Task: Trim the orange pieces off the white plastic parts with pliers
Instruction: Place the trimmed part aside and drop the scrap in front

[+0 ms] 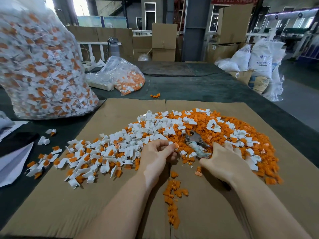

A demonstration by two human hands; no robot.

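White plastic parts (155, 128), bagged (39, 66), loose

I see bare cardboard (60, 204) open at my near left. Ahead, the parts heap (172, 131) blocks passage. The tall parts bag (39, 66) walls the far left.

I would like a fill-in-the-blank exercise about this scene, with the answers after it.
1. The left hand pinches a white part with an ___ piece on it.
2. The right hand grips the ___.
3. The parts lie on a sheet of ___.

Answers: orange; pliers; cardboard
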